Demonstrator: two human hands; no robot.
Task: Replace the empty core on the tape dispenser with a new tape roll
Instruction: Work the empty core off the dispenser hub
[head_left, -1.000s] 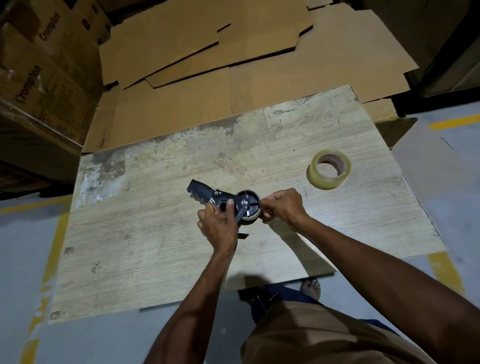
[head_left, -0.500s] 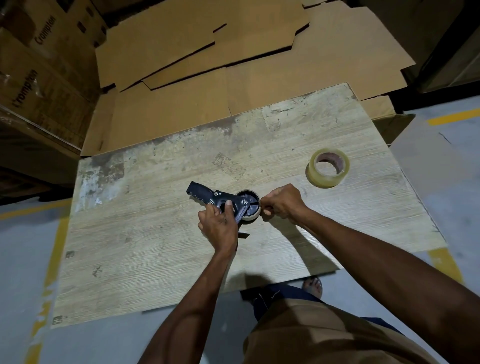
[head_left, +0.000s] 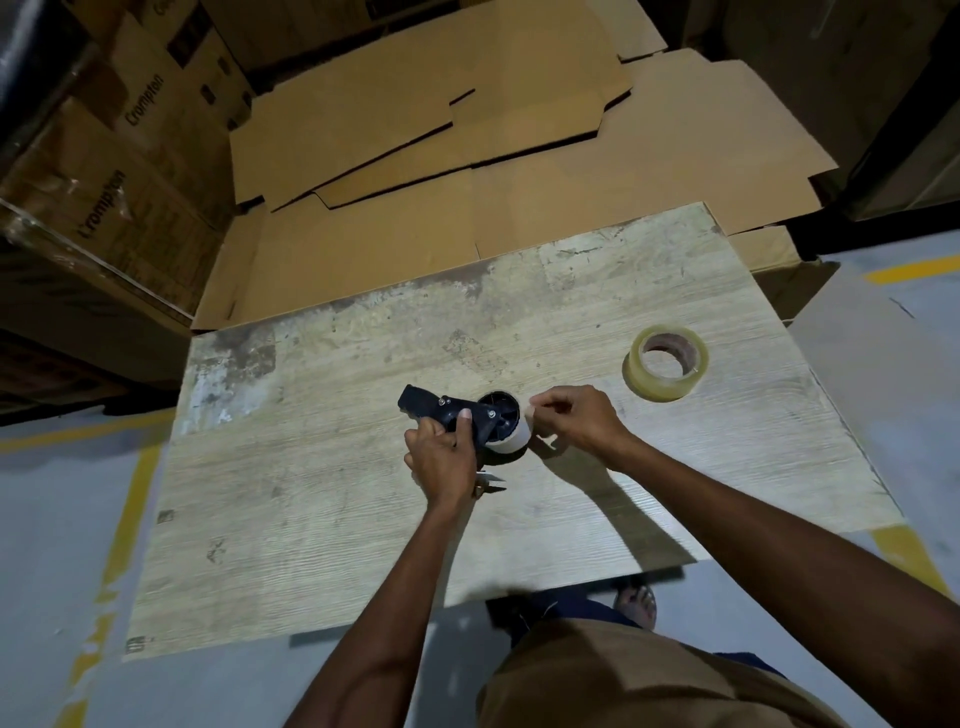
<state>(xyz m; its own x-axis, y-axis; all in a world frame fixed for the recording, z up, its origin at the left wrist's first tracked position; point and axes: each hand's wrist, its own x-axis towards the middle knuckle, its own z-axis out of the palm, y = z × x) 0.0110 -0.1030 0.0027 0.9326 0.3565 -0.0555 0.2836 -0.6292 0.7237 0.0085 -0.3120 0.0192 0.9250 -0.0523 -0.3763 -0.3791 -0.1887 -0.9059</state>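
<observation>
On the table (head_left: 311, 519), the left hand (head_left: 441, 460) curls its fingers round the black tape dispenser (head_left: 434, 406). The right hand (head_left: 576, 421) pinches the pale core (head_left: 511, 442) on the dispenser. The left palm hides the dispenser's front. The new tape roll (head_left: 666, 385) lies apart, to the right.

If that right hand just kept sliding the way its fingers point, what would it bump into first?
The empty core on the tape dispenser: the right hand points straight at it and seems to pinch its rim. Beyond that is the left hand, gripping the dispenser.
</observation>
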